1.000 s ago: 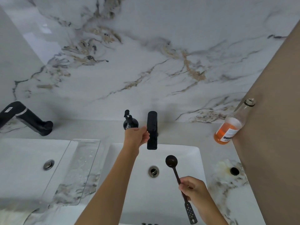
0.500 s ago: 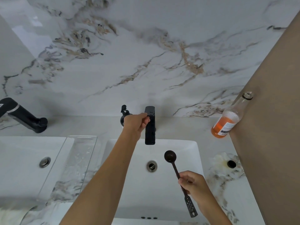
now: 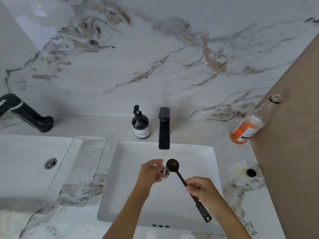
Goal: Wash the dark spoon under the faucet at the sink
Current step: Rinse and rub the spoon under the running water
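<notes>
Two hands low centre: right hand pinching dark spoon mid-handle, bowl angled under faucet; left hand loosely open, empty, poised to rub.

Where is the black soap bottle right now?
In the head view, the soap bottle stands on the counter behind the sink, just left of the black faucet.

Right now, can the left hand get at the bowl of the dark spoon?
Probably yes. The left hand is just beside the dark spoon bowl above the sink, nothing between them; the right hand grips only the handle.
</notes>
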The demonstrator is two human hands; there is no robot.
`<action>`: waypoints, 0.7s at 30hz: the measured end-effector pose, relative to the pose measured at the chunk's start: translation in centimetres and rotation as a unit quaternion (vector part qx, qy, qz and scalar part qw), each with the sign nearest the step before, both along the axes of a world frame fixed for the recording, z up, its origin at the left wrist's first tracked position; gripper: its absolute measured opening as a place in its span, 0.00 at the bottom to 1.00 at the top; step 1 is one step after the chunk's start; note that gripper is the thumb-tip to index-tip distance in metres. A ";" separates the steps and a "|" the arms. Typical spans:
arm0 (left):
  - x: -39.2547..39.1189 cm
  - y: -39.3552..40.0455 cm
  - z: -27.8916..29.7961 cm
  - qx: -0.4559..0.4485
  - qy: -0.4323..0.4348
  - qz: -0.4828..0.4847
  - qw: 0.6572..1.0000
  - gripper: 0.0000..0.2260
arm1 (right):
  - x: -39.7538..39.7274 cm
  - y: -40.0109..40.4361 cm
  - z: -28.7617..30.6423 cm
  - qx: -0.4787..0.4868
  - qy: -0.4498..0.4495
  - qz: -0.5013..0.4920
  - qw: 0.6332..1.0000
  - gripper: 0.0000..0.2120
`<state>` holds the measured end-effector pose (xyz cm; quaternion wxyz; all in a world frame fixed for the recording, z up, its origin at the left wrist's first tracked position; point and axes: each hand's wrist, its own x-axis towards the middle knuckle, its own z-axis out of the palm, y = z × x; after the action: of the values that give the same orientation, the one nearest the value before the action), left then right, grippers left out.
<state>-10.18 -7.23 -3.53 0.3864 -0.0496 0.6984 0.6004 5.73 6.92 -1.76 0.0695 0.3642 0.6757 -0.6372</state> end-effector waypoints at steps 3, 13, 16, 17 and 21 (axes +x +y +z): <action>0.6 0.0 0.0 0.048 -0.018 -0.035 0.998 0.11 | -1.0 0.7 0.1 0.041 -0.023 0.061 0.997 0.09; 0.9 -0.2 -0.9 0.173 -0.087 0.013 0.981 0.13 | -2.8 3.4 1.2 0.149 -0.055 0.152 0.976 0.11; 1.3 0.1 -1.2 0.184 -0.113 0.076 0.973 0.12 | -3.0 2.6 1.6 0.259 0.031 0.024 0.965 0.10; 1.3 0.2 -1.4 0.184 -0.120 0.097 0.971 0.12 | -2.9 1.9 1.9 0.259 0.073 -0.035 0.963 0.10; 1.5 0.5 -1.7 0.190 -0.132 0.140 0.963 0.11 | -2.3 -2.0 1.4 0.013 0.087 -0.122 0.989 0.10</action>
<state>-8.72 -6.72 -5.21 0.3897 -0.1518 0.5002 0.7582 3.41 4.96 -0.38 -0.0723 0.3876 0.6379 -0.6615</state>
